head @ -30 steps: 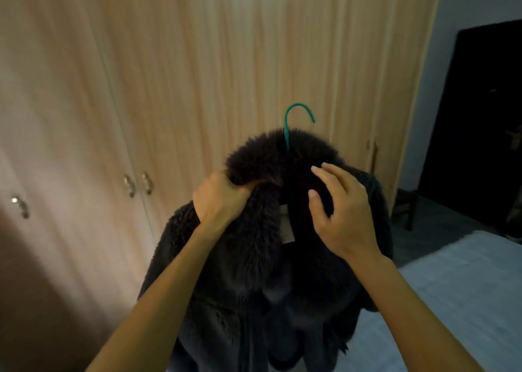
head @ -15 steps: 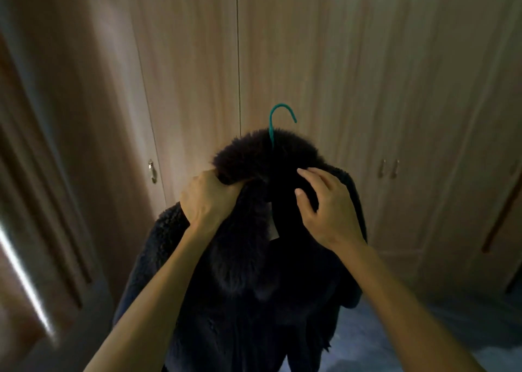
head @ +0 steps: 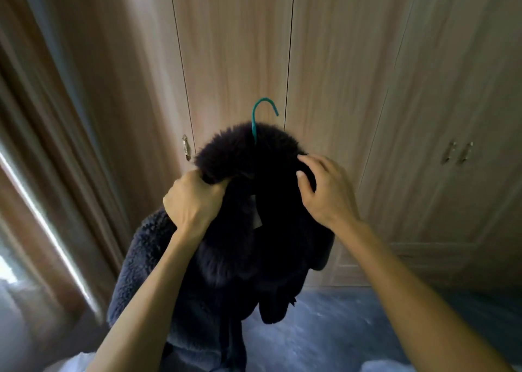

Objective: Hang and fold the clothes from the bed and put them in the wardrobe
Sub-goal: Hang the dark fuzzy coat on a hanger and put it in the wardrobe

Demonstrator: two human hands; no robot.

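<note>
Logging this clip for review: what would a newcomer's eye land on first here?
A dark furry coat fills the centre, held up before closed wooden wardrobe doors, a teal hanger hook poking from its collar. The left hand grips the collar's left side; the right hand touches its right side.

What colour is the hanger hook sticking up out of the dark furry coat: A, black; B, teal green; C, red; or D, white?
B: the hanger hook rising from the collar of the coat shows teal green against the pale wooden wardrobe doors.
</note>
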